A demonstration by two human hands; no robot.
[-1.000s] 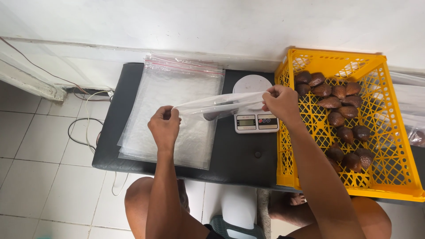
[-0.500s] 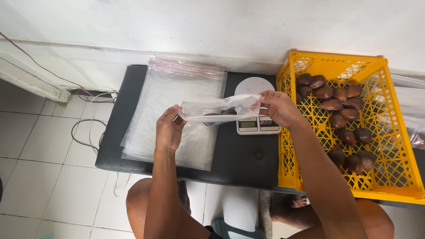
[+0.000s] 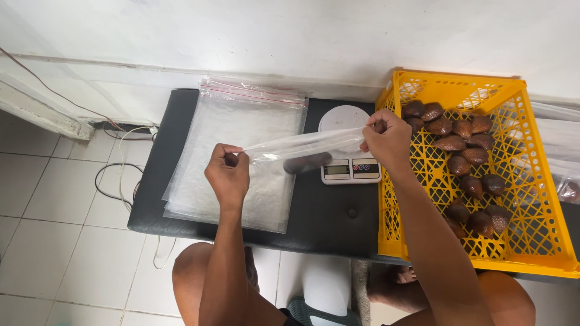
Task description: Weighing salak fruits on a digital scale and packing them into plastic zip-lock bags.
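My left hand (image 3: pixel 228 172) and my right hand (image 3: pixel 386 137) each pinch one end of a clear plastic zip bag (image 3: pixel 305 148), stretched level between them above the black table. Dark brown fruit shows through the bag near its middle. The bag hangs just in front of a small white kitchen scale (image 3: pixel 349 163). To the right of my right hand stands a yellow plastic crate (image 3: pixel 531 241) holding several brown scaly fruits (image 3: pixel 462 145).
A stack of clear zip bags (image 3: pixel 235 151) lies on the black table (image 3: pixel 326 217) to the left. A white wall runs behind. Cables (image 3: pixel 115 181) lie on the tiled floor at left. My knees are below the table edge.
Both hands have kept hold of the bag's ends and drawn it out level. My left hand has shifted slightly right and my right hand slightly down.
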